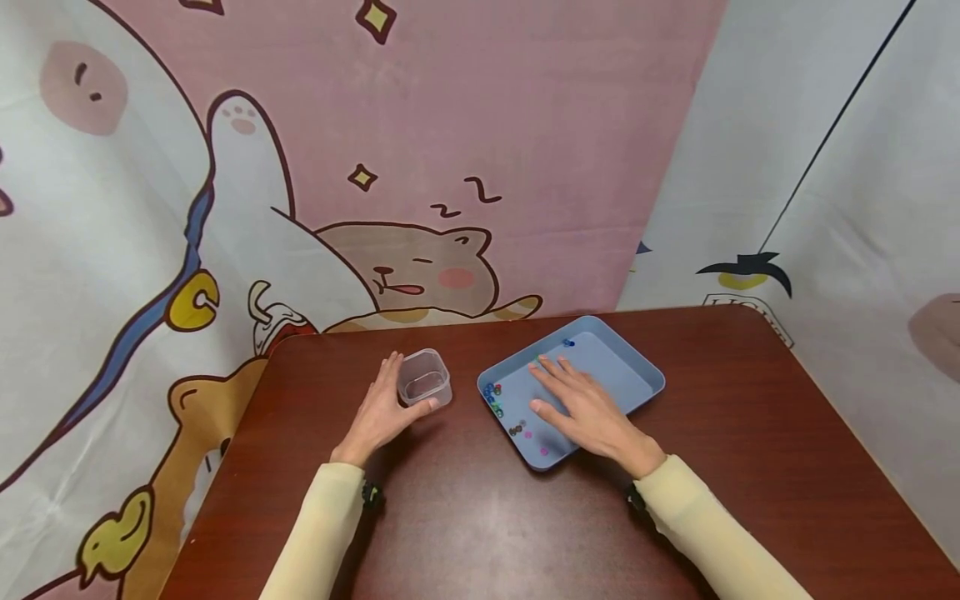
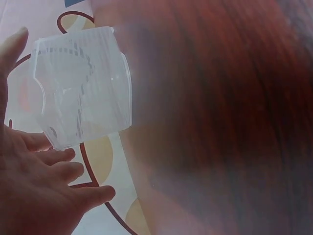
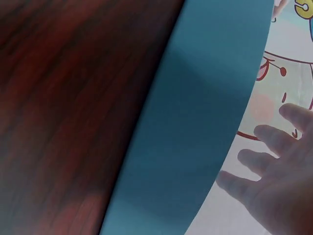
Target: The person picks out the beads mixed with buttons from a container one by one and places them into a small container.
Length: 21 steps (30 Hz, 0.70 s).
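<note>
The left hand's grip (image 1: 384, 410) is hanging spread around the near left side of a clear box (image 1: 427, 385), which is resting on the brown surface (image 1: 465, 517). The right hand's grip (image 1: 583, 410) is hanging spread over a blue tray (image 1: 618, 367) holding small colourful pieces (image 1: 492, 395).

Your left arm (image 1: 318, 525) and right arm (image 1: 716, 529), both sleeved in pale yellow, reach forward from the bottom of the head view, slanting toward each other. Your left hand (image 1: 381, 414) stretches its fingers forward, the thumb spread wide to the right. Your right hand (image 1: 587, 410), back facing up, points forward and leftward, fingers straight and fanned apart, thumb held away.
</note>
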Tool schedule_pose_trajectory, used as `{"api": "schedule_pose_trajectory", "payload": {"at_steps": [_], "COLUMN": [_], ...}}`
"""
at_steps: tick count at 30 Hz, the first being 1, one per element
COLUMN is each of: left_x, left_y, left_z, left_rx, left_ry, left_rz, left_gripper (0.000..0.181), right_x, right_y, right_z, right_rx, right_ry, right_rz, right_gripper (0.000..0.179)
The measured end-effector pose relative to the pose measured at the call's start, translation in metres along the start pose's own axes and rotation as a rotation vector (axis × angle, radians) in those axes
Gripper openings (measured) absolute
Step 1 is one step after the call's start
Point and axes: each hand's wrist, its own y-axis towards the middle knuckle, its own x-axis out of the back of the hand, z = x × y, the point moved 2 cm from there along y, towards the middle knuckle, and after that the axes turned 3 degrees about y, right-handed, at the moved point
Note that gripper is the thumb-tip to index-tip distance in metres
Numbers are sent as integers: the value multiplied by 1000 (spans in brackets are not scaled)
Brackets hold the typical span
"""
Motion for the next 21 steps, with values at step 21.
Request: {"api": "schedule_pose_trajectory", "payload": {"at_steps": [21], "left_x": [-1], "left_y": [3], "left_z": [4], "left_rx": [32], "left_ry": [-51], "left_rz": [-15], "left_gripper": [101], "right_x": [-25], "right_y": [26], "right_z": [13], "right_rx": [160], "right_ry": [-97], "right_rz": [99], "right_gripper": [53]}}
